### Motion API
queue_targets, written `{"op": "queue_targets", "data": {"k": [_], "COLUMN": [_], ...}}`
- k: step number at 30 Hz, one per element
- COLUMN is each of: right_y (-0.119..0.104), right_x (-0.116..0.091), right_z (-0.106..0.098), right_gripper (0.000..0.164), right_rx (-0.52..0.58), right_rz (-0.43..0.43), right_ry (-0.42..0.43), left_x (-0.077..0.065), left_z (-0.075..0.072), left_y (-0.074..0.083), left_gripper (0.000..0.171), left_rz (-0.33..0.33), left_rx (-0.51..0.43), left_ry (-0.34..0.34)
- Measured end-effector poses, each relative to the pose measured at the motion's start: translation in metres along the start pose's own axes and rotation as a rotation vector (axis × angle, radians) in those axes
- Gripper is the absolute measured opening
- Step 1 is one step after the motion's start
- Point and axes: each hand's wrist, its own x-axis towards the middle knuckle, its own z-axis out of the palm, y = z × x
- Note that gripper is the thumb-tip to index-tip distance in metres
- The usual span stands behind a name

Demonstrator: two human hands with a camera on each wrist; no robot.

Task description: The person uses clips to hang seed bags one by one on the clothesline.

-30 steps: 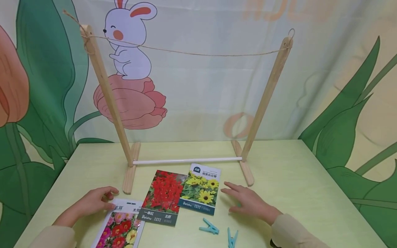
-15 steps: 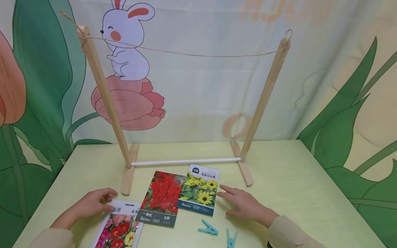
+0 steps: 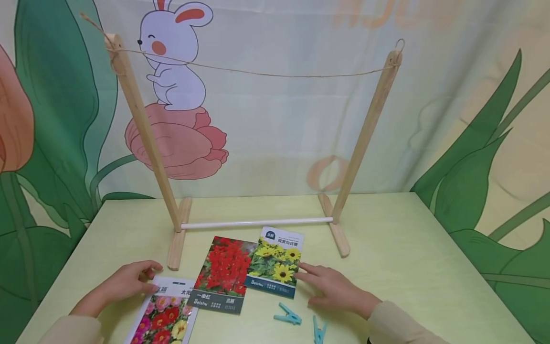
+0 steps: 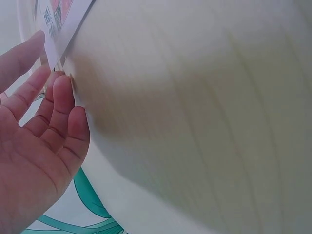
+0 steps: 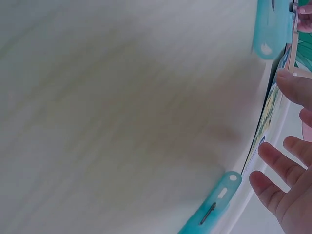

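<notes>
My left hand point(image 3: 126, 283) is at the top left corner of a seed packet point(image 3: 165, 317) with pink, red and yellow flowers, fingers loosely bent and the thumb tip overlapping the corner. In the left wrist view, fingertips lie right at that packet's white corner point(image 4: 58, 46). My right hand point(image 3: 335, 287) reaches in from the right with fingers spread, its fingertips at the right edge of the yellow sunflower seed packet point(image 3: 277, 260). Between these two packets lies a red-flowered seed packet point(image 3: 225, 267), partly overlapped by the sunflower one. Two blue clothespins point(image 3: 288, 314) lie just in front.
A wooden frame point(image 3: 148, 138) stands behind the packets, with a twine line point(image 3: 275, 75) strung between its two posts. A white rod point(image 3: 258, 223) joins the posts low down. Behind hangs a printed cloth point(image 3: 266, 143) with a rabbit and plants. The table point(image 3: 386, 239) is pale yellow.
My right hand has moved left, from beside the sunflower packet to its right edge. The left hand stays at the packet corner. The view has shifted slightly.
</notes>
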Motion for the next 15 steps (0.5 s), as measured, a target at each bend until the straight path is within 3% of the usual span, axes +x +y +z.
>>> {"op": "queue_targets", "data": {"k": [6,15], "right_y": [-0.0054,-0.0101], "right_x": [0.0006,0.0005], "right_z": [0.0005,0.0052], "right_gripper": [0.063,0.055], "right_rx": [-0.005,-0.043], "right_rz": [0.0,-0.09], "right_ry": [-0.034,-0.026], "left_x": [-0.0002,-0.0004], "left_z": [0.0003,0.0002], "left_y": [0.0002,0.0007], "left_gripper": [0.048,0.05], "left_rz": [0.01,-0.001], "left_rx": [-0.002,0.002], "left_ry": [0.002,-0.001]}}
